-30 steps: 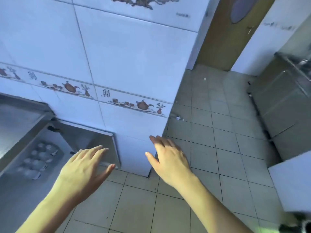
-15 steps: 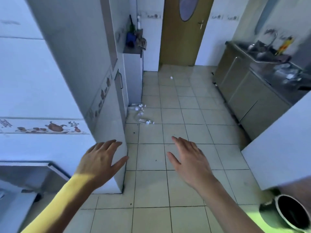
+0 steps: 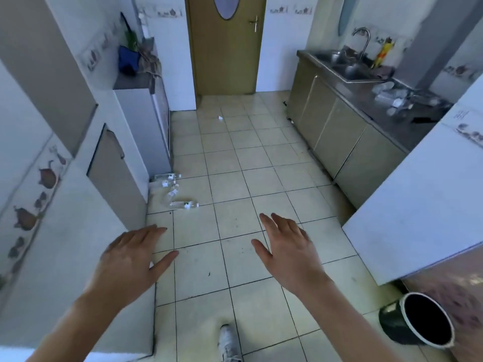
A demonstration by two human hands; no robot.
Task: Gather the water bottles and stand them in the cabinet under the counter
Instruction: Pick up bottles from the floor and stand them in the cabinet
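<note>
Several clear water bottles lie on their sides on the tiled floor at the left, by the foot of a grey cabinet. More clear bottles lie on the steel counter at the right, past the sink. Under that counter the cabinet doors are closed. My left hand and my right hand hover over the floor in front of me, fingers spread, holding nothing. Both hands are well short of the floor bottles.
A tiled wall corner juts out at my left and a white panel at my right. A dark bucket lies tipped at the lower right. A wooden door closes the far end. My shoe shows at the bottom.
My view has swung right, away from the tiled wall and the open cabinet at the left, to look down the kitchen. Both hands stay spread and empty.
</note>
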